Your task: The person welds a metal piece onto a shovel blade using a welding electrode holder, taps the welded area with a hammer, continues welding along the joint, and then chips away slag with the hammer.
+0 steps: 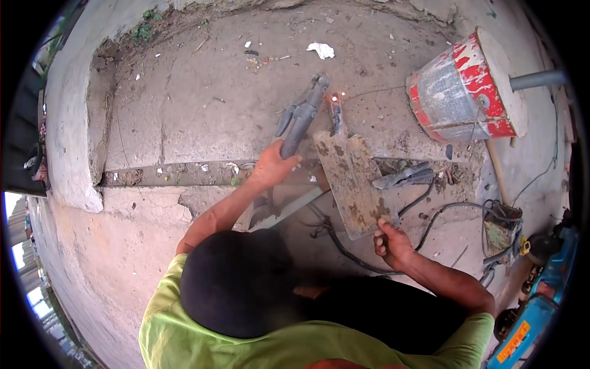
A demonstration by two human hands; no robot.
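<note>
My left hand (275, 165) is closed round the handle of a grey welding electrode holder (300, 117), tilted up and to the right. Just right of its jaw, a short metal tang (336, 117) glows orange at its tip with a few bright sparks. The tang stands at the top of a worn, brown-stained flat metal trowel blade (351, 178). My right hand (393, 246) pinches the blade's lower right corner between thumb and fingers. Against the blade's right edge is a grey clamp (404, 177) with a black cable; whether it grips the blade, I cannot tell.
A red, white and grey paint-smeared bucket (458, 92) stands at the upper right, near a grey pipe (538, 80). Black cable (344, 249) loops over the concrete. A wooden handle (496, 172), a dirty box-shaped thing (502, 230) and a blue machine (536, 301) are at right. A dark rounded shape (236, 286) blocks the lower middle.
</note>
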